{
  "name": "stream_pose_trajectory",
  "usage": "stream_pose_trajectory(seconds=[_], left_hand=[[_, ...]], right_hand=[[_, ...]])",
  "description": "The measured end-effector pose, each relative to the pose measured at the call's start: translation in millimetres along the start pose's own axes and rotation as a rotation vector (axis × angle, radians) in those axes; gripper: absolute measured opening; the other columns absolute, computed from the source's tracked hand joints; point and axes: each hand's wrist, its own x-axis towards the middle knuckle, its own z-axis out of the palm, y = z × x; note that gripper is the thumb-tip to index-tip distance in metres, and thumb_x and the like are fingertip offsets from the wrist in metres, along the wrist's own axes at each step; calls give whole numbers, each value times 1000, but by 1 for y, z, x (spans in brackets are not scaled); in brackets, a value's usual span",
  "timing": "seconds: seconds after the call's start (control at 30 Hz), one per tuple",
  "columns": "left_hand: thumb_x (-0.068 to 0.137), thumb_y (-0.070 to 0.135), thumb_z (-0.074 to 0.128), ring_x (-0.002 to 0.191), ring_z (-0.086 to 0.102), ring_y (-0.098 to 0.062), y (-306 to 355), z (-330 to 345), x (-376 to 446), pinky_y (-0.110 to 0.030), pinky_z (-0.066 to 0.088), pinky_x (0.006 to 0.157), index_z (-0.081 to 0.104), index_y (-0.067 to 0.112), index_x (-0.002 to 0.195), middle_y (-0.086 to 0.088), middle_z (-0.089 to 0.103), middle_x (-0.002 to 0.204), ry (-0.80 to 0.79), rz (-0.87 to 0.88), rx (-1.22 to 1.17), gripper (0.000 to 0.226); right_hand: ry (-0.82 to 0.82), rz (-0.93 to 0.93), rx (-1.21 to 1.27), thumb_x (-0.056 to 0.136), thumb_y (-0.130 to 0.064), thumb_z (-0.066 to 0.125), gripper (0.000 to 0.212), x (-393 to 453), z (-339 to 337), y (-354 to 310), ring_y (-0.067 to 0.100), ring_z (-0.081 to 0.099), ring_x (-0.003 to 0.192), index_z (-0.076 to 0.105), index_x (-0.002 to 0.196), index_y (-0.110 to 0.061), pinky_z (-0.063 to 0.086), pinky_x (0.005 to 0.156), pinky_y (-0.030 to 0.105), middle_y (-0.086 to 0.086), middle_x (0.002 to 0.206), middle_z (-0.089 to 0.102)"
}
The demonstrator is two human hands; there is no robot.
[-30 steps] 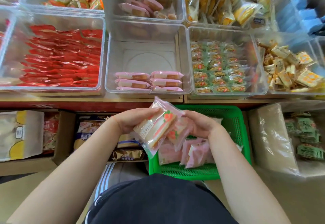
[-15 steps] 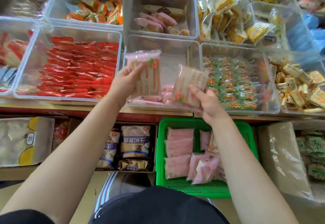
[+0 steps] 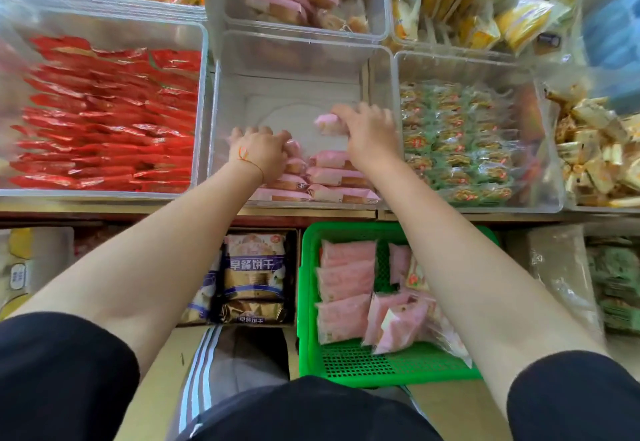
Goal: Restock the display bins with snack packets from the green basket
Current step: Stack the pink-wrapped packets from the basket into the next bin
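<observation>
Both of the person's arms reach over the shelf edge into the clear middle bin (image 3: pixel 294 60), the one in the front row between the bin of red packets (image 3: pixel 104 118) and the bin of green-wrapped sweets (image 3: pixel 457 143). The left hand (image 3: pixel 258 151) is down on the left stack of pink snack packets (image 3: pixel 332 177) lined up against the bin's near wall; its fingers curl over the top of the stack, though whether it pinches a packet or merely presses it I cannot tell, since the knuckles hide whatever is beneath. The right hand (image 3: pixel 370 132) grips one pink packet (image 3: pixel 327 124) by its end, fingers curled round it, holding it just behind the right stack.

This looks like the placing step: each hand is settling a packet onto the rows already begun at the near edge of the bin. Most of the bin floor toward its far wall shows bare.

The green basket (image 3: pixel 381 368) sits below the shelf edge, under the right forearm, with a good number of pink packets (image 3: pixel 346 285) lying in it, so the restocking seems well short of finished.

The next move, I'd judge, calls for letting go once the packets lie flat and square with their neighbours, then drawing both hands back over the near wall and down to the basket for more.
</observation>
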Motion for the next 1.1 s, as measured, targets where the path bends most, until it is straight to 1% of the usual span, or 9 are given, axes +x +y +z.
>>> stream_pose_trajectory(seconds=[0.17,0.37,0.53,0.6,0.7,0.8,0.9,1.0,1.1], left_hand=[[96,40,26,122,48,-32,1,5,2,-47,28,101,51,28,130,-12,56,132,-4,1,-6,45],[95,46,21,128,43,-32,1,7,0,-50,25,104,37,31,142,-12,50,140,-34,31,-70,52],[95,40,32,136,37,-29,4,-8,-19,-47,21,114,40,23,146,-10,46,146,38,26,-312,55],[95,29,47,119,48,-26,15,-23,-46,-37,35,101,59,14,127,-8,58,126,249,46,-481,38],[89,29,50,75,55,-21,39,-36,-100,-34,40,65,67,13,82,1,61,76,367,37,-687,24],[83,39,43,50,44,-22,63,-24,-134,-35,35,48,45,14,54,-2,47,50,252,114,-677,39],[88,36,50,51,42,-19,82,11,-145,-30,30,48,39,19,51,1,43,48,106,77,-579,42],[88,33,52,71,59,-27,94,55,-146,-31,44,59,60,17,67,-1,62,66,-96,-13,-561,28],[90,33,50,89,64,-28,105,87,-148,-33,51,74,70,21,93,-4,70,91,-266,-13,-532,24]], right_hand=[[-258,38,-90,94,-7,44,33,4,21,-11,31,48,122,60,117,-26,27,113,50,8,122,59],[-458,61,-28,98,-23,44,47,17,24,-15,31,40,136,45,144,-30,16,118,54,9,144,49],[-330,77,167,92,-16,49,52,1,19,-21,24,33,141,46,144,-24,11,121,51,5,150,44],[-147,110,378,92,-6,45,42,-19,10,-24,20,49,127,59,130,-19,34,113,43,3,135,57],[-47,170,789,90,2,45,30,-62,-16,-32,10,65,74,70,84,-14,53,68,27,2,82,69],[-103,203,935,87,1,45,33,-107,-32,-30,14,62,55,66,66,-13,49,51,27,4,63,66],[-236,294,964,86,4,42,31,-139,-17,-18,13,61,52,67,70,-4,50,50,27,9,64,66],[-476,382,738,91,-7,45,24,-161,34,5,20,65,70,68,85,-6,56,66,38,9,79,70],[-727,311,300,92,-26,58,28,-188,84,37,27,61,98,63,113,-9,46,76,31,11,114,66]])
